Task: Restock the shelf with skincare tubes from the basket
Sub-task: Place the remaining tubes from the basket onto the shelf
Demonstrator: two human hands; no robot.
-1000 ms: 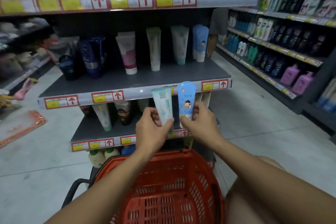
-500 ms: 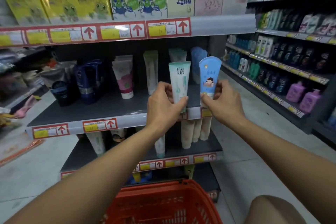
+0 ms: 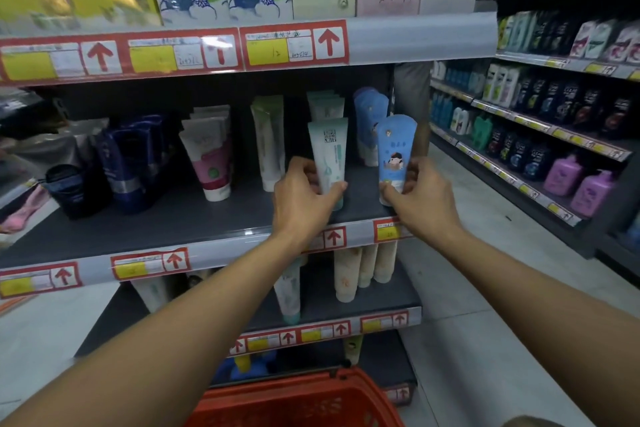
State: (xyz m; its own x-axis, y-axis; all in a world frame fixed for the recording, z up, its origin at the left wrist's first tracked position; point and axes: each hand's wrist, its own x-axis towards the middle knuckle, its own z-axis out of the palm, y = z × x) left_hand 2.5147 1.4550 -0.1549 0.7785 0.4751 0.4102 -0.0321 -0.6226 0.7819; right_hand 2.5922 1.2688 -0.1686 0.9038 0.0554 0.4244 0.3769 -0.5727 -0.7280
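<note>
Both tubes point(image 3: 329, 156) now over shelf point(image 3: 173, 215)

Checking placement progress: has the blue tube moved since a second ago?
Yes. The blue tube rose from below the shelf edge to over the shelf.

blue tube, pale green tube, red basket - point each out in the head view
blue tube point(image 3: 396, 146), head view, middle of its printed front
pale green tube point(image 3: 328, 149), head view, upper front face
red basket point(image 3: 294, 402), head view, back wall mesh
</note>
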